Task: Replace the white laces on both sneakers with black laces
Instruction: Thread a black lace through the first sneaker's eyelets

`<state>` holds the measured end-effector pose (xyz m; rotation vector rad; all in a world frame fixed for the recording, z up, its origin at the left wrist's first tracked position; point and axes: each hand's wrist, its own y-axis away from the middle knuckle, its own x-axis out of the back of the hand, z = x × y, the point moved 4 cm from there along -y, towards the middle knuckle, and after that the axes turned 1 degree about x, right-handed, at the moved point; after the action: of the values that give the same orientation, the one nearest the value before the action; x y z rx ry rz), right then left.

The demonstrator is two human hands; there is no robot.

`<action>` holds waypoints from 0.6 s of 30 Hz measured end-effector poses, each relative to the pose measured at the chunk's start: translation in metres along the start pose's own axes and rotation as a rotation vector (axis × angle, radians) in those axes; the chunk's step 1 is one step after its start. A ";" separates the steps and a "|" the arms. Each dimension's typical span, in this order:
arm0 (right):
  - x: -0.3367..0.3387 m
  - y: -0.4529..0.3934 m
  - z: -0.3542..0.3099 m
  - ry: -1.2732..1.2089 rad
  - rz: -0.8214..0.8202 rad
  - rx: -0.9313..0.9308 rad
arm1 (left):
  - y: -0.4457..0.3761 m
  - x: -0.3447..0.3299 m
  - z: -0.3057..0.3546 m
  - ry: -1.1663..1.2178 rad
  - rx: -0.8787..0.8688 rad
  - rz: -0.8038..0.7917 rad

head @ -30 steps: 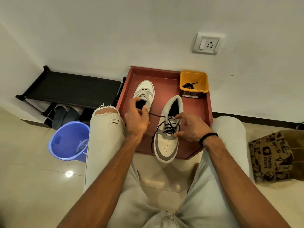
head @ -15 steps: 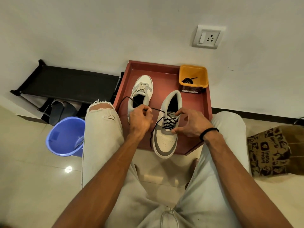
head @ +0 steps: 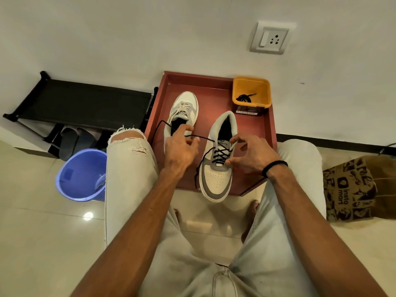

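Black lace point(head: 194, 137): I am seeing left hand point(head: 180, 150) pinching it taut for threading while right hand point(head: 249, 156) is gripping grey-white sneaker point(head: 216, 170) steady.

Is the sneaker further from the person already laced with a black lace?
No, the far sneaker carries white laces.
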<state>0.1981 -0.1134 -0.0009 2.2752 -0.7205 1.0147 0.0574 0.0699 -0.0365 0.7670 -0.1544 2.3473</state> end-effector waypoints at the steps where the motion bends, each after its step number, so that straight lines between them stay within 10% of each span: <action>1: 0.000 0.000 -0.001 0.001 -0.002 0.007 | 0.002 -0.003 0.003 -0.025 -0.023 -0.077; 6: 0.001 -0.003 0.002 -0.027 0.054 0.056 | 0.018 -0.020 0.015 -0.043 -0.088 -0.378; 18: -0.001 -0.002 -0.006 -0.103 0.116 0.102 | 0.021 -0.024 0.009 -0.182 -0.155 -0.212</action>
<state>0.1957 -0.1080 0.0016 2.4118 -0.8701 1.0144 0.0634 0.0377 -0.0409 0.8748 -0.3139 2.0388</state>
